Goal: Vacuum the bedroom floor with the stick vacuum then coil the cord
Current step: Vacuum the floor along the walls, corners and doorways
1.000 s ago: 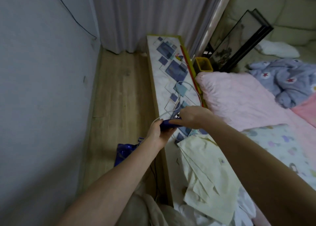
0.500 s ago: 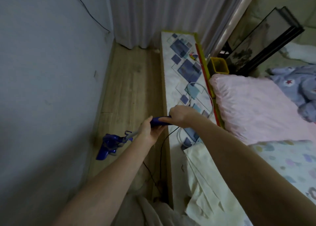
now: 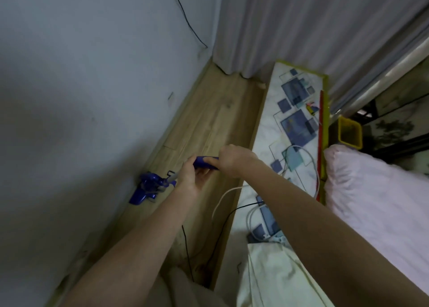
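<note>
Both my hands grip the blue handle of the stick vacuum above the wooden floor. My left hand holds the handle from below and my right hand wraps its far end. The vacuum's blue body and head sit on the floor against the grey wall. A white cord hangs from the ledge toward the floor, and a thin black cord runs down beside it.
A long patterned ledge borders the narrow floor strip on the right, with white cable loops on it. Beyond it lie a pink bed cover, a yellow bin and pale cloth. Grey curtains close the far end.
My hands and the vacuum handle have moved left off the ledge to over the floor. The vacuum head has slid further along the floor by the wall. The view has swung left.
</note>
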Available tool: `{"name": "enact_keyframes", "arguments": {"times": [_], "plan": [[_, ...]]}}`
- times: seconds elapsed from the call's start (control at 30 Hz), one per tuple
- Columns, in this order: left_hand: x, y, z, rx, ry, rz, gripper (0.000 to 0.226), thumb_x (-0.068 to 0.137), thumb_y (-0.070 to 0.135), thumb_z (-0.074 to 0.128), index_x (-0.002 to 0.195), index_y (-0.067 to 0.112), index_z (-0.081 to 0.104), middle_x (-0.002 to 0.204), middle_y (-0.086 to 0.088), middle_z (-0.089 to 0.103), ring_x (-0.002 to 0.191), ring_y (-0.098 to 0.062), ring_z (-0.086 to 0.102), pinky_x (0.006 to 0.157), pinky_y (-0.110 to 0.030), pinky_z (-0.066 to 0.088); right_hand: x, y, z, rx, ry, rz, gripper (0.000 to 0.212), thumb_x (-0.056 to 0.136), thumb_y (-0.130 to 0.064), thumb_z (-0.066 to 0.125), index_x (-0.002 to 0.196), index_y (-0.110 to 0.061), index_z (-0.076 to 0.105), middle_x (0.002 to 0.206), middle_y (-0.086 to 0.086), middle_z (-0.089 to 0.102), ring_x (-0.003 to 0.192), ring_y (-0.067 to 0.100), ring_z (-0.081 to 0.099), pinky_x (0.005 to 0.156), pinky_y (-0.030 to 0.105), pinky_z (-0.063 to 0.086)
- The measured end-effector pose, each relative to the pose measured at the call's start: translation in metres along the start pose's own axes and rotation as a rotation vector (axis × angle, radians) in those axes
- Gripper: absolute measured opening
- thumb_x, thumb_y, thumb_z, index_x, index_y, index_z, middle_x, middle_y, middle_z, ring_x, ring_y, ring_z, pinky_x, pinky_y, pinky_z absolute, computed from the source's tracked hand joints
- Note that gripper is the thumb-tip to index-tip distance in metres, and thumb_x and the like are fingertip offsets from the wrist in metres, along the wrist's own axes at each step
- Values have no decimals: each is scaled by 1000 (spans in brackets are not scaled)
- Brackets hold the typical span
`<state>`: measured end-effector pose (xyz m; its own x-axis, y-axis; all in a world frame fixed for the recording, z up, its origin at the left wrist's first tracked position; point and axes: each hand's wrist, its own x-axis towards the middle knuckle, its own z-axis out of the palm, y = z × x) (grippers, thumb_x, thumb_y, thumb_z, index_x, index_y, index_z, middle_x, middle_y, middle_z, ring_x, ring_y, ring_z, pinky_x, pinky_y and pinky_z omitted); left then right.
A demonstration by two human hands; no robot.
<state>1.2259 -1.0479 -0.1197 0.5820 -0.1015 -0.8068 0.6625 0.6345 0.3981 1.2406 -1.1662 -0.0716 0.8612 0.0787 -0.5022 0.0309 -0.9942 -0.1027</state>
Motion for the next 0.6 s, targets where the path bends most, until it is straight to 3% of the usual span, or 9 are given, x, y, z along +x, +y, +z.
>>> {"name": "enact_keyframes", "arguments": {"times": [0.1, 0.2, 0.43, 0.6], "plan": [[-2, -3, -12, -41, 51, 40, 35, 97, 25, 54, 124, 3, 50, 98, -17, 64, 82, -25, 66, 60, -34, 57, -3, -11, 7, 39, -34, -81, 65, 96, -66, 29, 71, -11, 56, 69, 5, 57, 60, 19, 54, 61, 34, 46], [-10, -5, -12, -74, 33, 26, 36, 96, 24, 57, 122, 0, 50, 113, -22, 64, 88, -28, 66, 65, -37, 60, -11, -7, -5, 33, -58, -116, 64, 96, -65, 31, 68, -11, 53, 66, 4, 54, 56, 17, 50, 60, 32, 42], [-31, -18, 20, -115, -57, -80, 16, 97, 19, 54, 94, 3, 51, 91, -19, 60, 79, -28, 63, 73, -38, 54, -26, 23, -24, -59, 1, -37, 62, 94, -67, 33, 69, -14, 54, 65, 1, 54, 57, 16, 51, 54, 28, 38], [-42, -31, 26, -106, -77, -96, 15, 98, 18, 53, 97, 4, 50, 90, -19, 58, 78, -28, 62, 81, -38, 53, -37, 38, -16, -76, -5, -12, 66, 92, -70, 33, 63, -13, 51, 62, 2, 51, 53, 16, 46, 54, 30, 39]]}}
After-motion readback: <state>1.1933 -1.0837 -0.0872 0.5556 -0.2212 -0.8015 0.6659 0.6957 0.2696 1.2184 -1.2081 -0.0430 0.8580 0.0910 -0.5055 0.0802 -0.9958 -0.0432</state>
